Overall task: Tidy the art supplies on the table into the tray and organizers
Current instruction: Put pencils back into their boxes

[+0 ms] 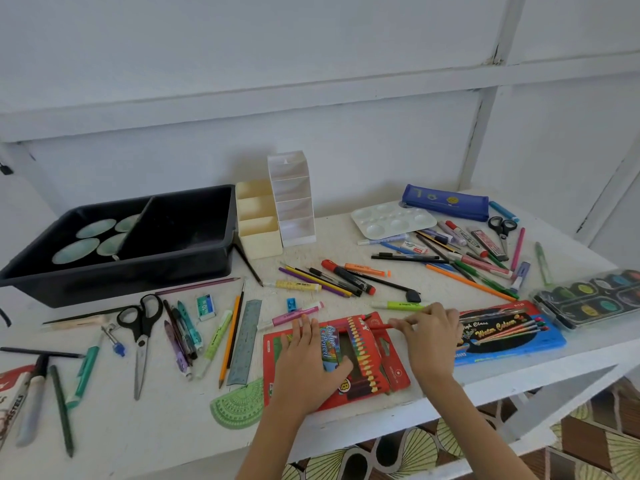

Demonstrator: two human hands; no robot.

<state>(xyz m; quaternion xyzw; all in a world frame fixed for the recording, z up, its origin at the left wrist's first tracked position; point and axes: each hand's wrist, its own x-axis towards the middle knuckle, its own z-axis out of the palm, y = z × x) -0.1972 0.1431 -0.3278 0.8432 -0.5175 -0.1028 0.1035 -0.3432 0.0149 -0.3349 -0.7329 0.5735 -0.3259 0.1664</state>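
A red colour-pencil box lies near the table's front edge. My left hand rests flat on its left half, pressing it down. My right hand pinches a red pencil over the box's top right corner. A black two-part tray holding round teal discs stands at the back left. Beside the tray are a cream organizer and a taller white organizer, both with nothing in them. Pens, pencils and markers lie scattered across the table.
Black scissors, a ruler and a green protractor lie to the left. To the right sit a watercolour pencil pack, a paint set, a white palette, a blue pencil case and small scissors.
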